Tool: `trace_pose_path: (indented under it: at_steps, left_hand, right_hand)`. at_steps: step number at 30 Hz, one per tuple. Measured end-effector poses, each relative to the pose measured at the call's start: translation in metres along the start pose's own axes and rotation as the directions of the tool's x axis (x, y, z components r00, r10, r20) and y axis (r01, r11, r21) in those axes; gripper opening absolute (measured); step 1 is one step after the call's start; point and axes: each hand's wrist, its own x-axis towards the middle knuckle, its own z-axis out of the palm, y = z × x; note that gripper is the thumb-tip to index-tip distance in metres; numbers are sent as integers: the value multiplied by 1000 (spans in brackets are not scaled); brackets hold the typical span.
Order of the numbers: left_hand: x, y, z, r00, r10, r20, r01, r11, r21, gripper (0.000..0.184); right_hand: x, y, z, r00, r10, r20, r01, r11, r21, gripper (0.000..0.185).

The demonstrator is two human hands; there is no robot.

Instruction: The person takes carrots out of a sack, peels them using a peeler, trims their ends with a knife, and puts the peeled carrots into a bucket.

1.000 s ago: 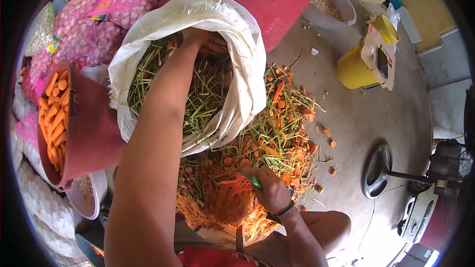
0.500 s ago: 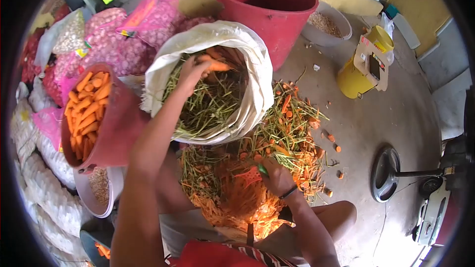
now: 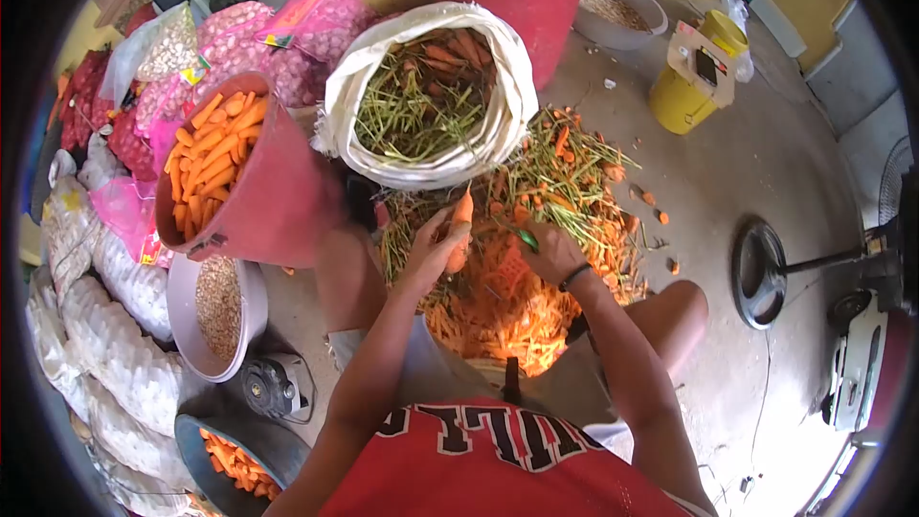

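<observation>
My left hand (image 3: 433, 247) is closed around a whole carrot (image 3: 460, 235), held upright with its tip pointing away from me. To its right, my right hand (image 3: 552, 251) grips a green-handled tool (image 3: 527, 240); an orange-red part of the tool is partly lost against the peelings. Both hands are above a heap of orange peelings, carrot pieces and green stems (image 3: 517, 302). Beyond them stands an open white sack (image 3: 517, 101) holding carrots and green stems.
A red bucket of peeled carrots (image 3: 297, 172) stands at the left, beside a basin of small pale pieces (image 3: 179, 311). Another red bucket (image 3: 550, 14) is behind the sack. Farther right are a yellow bucket (image 3: 673, 103) and a round black base (image 3: 756, 273).
My left hand has come out of the sack with a carrot and moved down near my right hand. My right hand keeps hold of the tool. The view has shifted.
</observation>
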Motion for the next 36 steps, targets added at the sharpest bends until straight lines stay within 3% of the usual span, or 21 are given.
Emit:
trace_pose_path:
  at_steps: [2, 5, 6, 9, 10, 12, 13, 14, 15, 16, 19, 20, 24, 31, 32, 33, 34, 35, 36]
  left_hand:
    - [1, -35, -2, 999, 40, 31, -43, 993, 109, 67]
    - [-10, -15, 7, 983, 12, 183, -67, 953, 296, 59]
    - [-15, -13, 14, 998, -1, 64, -25, 917, 398, 50]
    - [-22, -7, 19, 950, 224, 215, -291, 886, 361, 48]
    - [-32, 10, 21, 973, 127, 194, -195, 899, 392, 47]
    - [-31, 5, 23, 961, 157, 226, -214, 942, 257, 47]
    - [-25, 2, 20, 954, 175, 243, -224, 955, 194, 47]
    - [-15, -9, 12, 970, 58, 235, -49, 998, -44, 46]
    - [-5, -28, 3, 967, -63, 246, 136, 948, -289, 44]
    - [-4, -33, -1, 943, -171, 285, 301, 802, -516, 42]
    - [-4, -28, 1, 957, -203, 207, 282, 816, -505, 43]
    - [-5, -24, 3, 961, -153, 228, 253, 819, -515, 43]
    - [-9, -8, 15, 960, -185, 209, 265, 840, -473, 45]
    - [-22, -2, 36, 891, -263, 370, 393, 856, -336, 45]
    - [-20, -10, 33, 867, -292, 404, 426, 855, -297, 45]
    - [-18, -13, 30, 841, -317, 438, 455, 852, -257, 45]
    - [-23, 4, 30, 812, -348, 468, 479, 856, -194, 45]
    - [-21, 0, 31, 834, -313, 455, 454, 857, -244, 45]
    - [-20, -4, 32, 854, -280, 438, 430, 855, -291, 45]
  right_hand:
    - [-2, -13, -1, 997, 47, 59, -47, 999, 0, 32]
    - [-6, -12, 9, 1000, -23, 14, 23, 1000, 14, 32]
    - [-7, -16, 8, 999, -34, 12, 34, 999, 12, 33]
    - [-9, -14, 9, 998, -33, 47, 36, 997, -62, 37]
    - [-8, 4, 19, 991, 43, 130, -25, 990, -142, 38]
    - [-2, 56, 38, 944, 215, 251, -133, 943, -306, 41]
    - [-2, 53, 31, 944, 217, 247, -149, 953, -265, 43]
    - [-4, 50, 25, 943, 215, 254, -158, 961, -225, 45]
    - [-7, 43, 20, 938, 211, 276, -162, 968, -190, 47]
    - [-5, 34, 15, 926, 247, 285, -226, 968, -104, 51]
    - [-9, 9, -9, 948, 213, 238, -187, 974, -126, 66]
    - [-11, 15, -7, 985, 140, 99, -129, 986, -105, 69]
    - [-10, 0, -17, 990, -23, -136, 35, 995, 90, 69]
    - [-8, -10, -13, 904, -330, -271, 323, 944, -72, 57]
    - [-5, 0, -16, 888, -310, -340, 321, 947, -26, 55]
    - [-3, 7, -28, 882, -317, -348, 299, 948, -104, 57]
    - [0, 20, -37, 892, -188, -411, 157, 982, -108, 57]
    - [3, 31, -40, 879, -62, -472, 15, 995, -102, 57]
    - [3, 31, -37, 878, -56, -476, 30, 998, -61, 57]
